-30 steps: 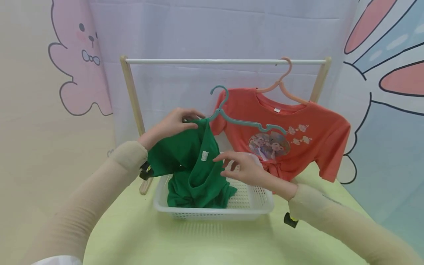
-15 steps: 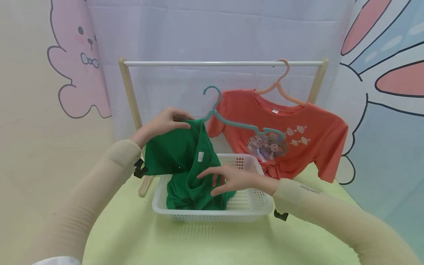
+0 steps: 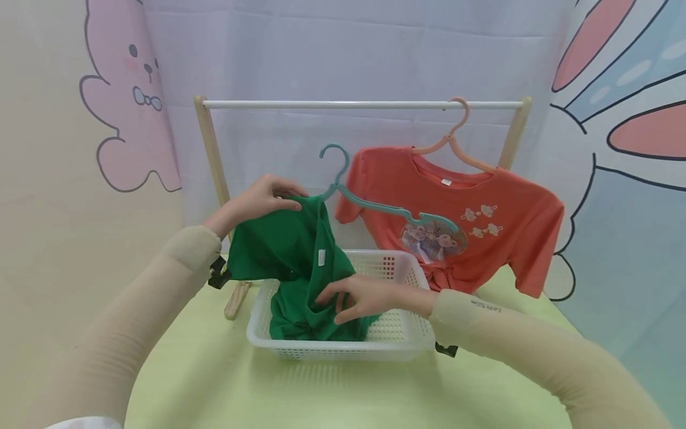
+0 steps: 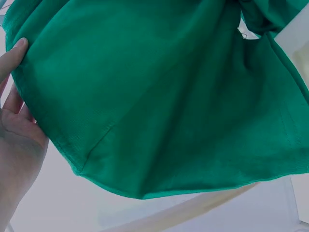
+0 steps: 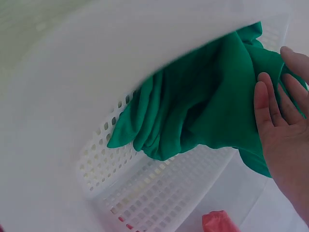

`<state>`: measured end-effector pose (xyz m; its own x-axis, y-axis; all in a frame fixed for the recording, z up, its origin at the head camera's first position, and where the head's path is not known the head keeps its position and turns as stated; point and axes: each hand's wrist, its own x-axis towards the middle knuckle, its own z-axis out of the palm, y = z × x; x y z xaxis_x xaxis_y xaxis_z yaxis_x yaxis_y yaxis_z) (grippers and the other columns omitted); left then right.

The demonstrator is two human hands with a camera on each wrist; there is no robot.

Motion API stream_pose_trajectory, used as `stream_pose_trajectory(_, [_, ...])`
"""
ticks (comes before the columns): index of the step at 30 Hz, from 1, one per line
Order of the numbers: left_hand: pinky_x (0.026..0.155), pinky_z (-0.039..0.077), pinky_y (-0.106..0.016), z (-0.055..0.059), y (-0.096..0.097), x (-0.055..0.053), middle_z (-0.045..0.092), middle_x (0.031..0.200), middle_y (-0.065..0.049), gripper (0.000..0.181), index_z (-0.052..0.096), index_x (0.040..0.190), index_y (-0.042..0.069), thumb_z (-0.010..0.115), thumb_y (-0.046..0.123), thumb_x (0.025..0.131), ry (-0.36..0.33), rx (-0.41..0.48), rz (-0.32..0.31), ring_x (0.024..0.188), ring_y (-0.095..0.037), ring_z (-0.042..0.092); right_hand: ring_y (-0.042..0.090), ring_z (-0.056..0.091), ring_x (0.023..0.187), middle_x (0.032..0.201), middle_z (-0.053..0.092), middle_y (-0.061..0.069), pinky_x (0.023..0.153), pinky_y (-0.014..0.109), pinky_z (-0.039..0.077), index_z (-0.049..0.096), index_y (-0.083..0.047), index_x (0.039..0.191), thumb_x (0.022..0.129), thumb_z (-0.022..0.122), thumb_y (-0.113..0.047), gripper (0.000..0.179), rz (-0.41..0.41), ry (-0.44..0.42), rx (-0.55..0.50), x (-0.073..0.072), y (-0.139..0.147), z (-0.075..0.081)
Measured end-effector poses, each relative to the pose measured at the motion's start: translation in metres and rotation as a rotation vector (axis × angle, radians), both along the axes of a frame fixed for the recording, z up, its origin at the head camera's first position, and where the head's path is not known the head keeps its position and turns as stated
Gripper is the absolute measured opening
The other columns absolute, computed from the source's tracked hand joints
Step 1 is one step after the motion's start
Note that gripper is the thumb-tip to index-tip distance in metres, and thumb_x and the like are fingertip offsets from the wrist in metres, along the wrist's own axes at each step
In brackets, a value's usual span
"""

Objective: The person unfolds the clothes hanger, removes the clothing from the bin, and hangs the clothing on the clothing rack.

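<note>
A green shirt [image 3: 281,238] hangs partly over the white basket, its lower part bunched inside. My left hand [image 3: 261,195] holds its shoulder, thumb in front in the left wrist view. One arm of a teal hanger [image 3: 375,205] runs into the neck opening; the other arm sticks out to the right, uncovered. My right hand [image 3: 367,296] is at the shirt's neckline below the white label [image 3: 321,257], its fingertips against the cloth and thumb apart. In the right wrist view, those fingers [image 5: 262,104] lie loosely along the green fabric.
The white perforated basket [image 3: 343,347] stands on a yellow-green table [image 3: 300,393]. Behind it rises a rack with a white bar [image 3: 300,105] and wooden legs. A red shirt [image 3: 527,238] hangs on an orange hanger [image 3: 465,156] at the bar's right end.
My right hand has moved left and down to the green shirt's neckline. My left hand, with the shirt and teal hanger, has shifted slightly left.
</note>
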<state>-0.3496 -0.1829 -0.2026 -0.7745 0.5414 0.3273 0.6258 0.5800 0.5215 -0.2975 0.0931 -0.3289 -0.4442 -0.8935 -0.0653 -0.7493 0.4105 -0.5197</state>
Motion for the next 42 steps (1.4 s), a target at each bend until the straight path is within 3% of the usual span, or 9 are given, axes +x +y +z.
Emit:
stream_pose_trajectory(7, [0.102, 0.05, -0.046, -0.001, -0.014, -0.004, 0.068, 0.127, -0.014, 0.03, 0.068, 0.125, 0.009, 0.066, 0.013, 0.095, -0.041, 0.029, 0.034, 0.117, -0.029, 0.064, 0.005, 0.065, 0.093, 0.109, 0.071, 0.003, 0.083, 0.016, 0.054, 0.061, -0.011, 0.127, 0.093, 0.069, -0.015, 0.036, -0.035, -0.014, 0.01, -0.002, 0.006, -0.003])
stream_pose_trajectory(12, [0.102, 0.05, -0.047, -0.001, -0.019, -0.004, 0.068, 0.126, -0.015, 0.031, 0.067, 0.126, 0.01, 0.066, 0.015, 0.095, -0.057, 0.034, 0.057, 0.117, -0.03, 0.064, 0.005, 0.065, 0.091, 0.105, 0.069, 0.001, 0.082, 0.015, 0.053, 0.065, -0.01, 0.115, 0.091, 0.071, -0.018, 0.025, 0.009, 0.031, 0.03, -0.004, 0.01, -0.004])
stream_pose_trajectory(17, [0.104, 0.048, -0.047, -0.002, -0.024, -0.007, 0.069, 0.125, -0.015, 0.031, 0.067, 0.126, 0.01, 0.065, 0.015, 0.096, -0.048, 0.04, 0.07, 0.117, -0.028, 0.064, 0.001, 0.062, 0.083, 0.093, 0.065, 0.001, 0.078, 0.02, 0.054, 0.068, -0.01, 0.092, 0.091, 0.071, -0.021, 0.012, 0.062, 0.064, -0.055, -0.007, 0.012, -0.005])
stream_pose_trajectory(21, [0.105, 0.048, -0.046, -0.001, -0.028, -0.007, 0.069, 0.124, -0.015, 0.03, 0.067, 0.126, 0.009, 0.063, 0.014, 0.097, -0.033, 0.049, 0.079, 0.114, -0.026, 0.065, 0.002, 0.061, 0.079, 0.085, 0.065, -0.001, 0.074, 0.024, 0.055, 0.067, -0.012, 0.086, 0.092, 0.07, -0.019, 0.01, 0.058, 0.061, -0.121, -0.007, 0.017, 0.0])
stream_pose_trajectory(27, [0.105, 0.048, -0.047, 0.0, -0.034, -0.004, 0.069, 0.124, -0.016, 0.03, 0.067, 0.126, 0.008, 0.063, 0.011, 0.096, -0.018, 0.064, 0.097, 0.112, -0.024, 0.066, 0.006, 0.062, 0.077, 0.079, 0.062, -0.002, 0.07, 0.024, 0.054, 0.061, -0.013, 0.086, 0.094, 0.068, -0.019, 0.012, 0.046, 0.081, -0.153, -0.01, 0.037, 0.01])
stream_pose_trajectory(33, [0.103, 0.049, -0.042, -0.003, -0.04, -0.002, 0.07, 0.122, -0.013, 0.029, 0.068, 0.125, 0.01, 0.064, 0.014, 0.096, -0.012, 0.055, 0.118, 0.102, -0.005, 0.067, 0.004, 0.064, 0.078, 0.084, 0.068, -0.003, 0.071, 0.025, 0.057, 0.069, -0.015, 0.092, 0.091, 0.071, -0.02, 0.006, 0.004, 0.175, -0.191, -0.015, 0.062, 0.018])
stream_pose_trajectory(38, [0.102, 0.05, -0.043, -0.005, -0.041, 0.002, 0.07, 0.123, -0.013, 0.028, 0.069, 0.124, 0.011, 0.065, 0.016, 0.096, -0.028, 0.058, 0.124, 0.099, 0.002, 0.065, 0.008, 0.063, 0.08, 0.09, 0.067, 0.0, 0.073, 0.03, 0.058, 0.07, -0.014, 0.099, 0.091, 0.072, -0.02, 0.01, -0.075, 0.105, -0.226, -0.018, 0.08, 0.025])
stream_pose_trajectory(42, [0.101, 0.051, -0.043, -0.007, -0.04, 0.003, 0.069, 0.124, -0.013, 0.028, 0.069, 0.123, 0.011, 0.065, 0.015, 0.096, -0.034, 0.055, 0.125, 0.099, 0.001, 0.065, 0.011, 0.064, 0.081, 0.097, 0.069, 0.003, 0.075, 0.028, 0.058, 0.07, -0.013, 0.107, 0.091, 0.072, -0.019, 0.017, -0.112, 0.112, -0.251, -0.019, 0.092, 0.029])
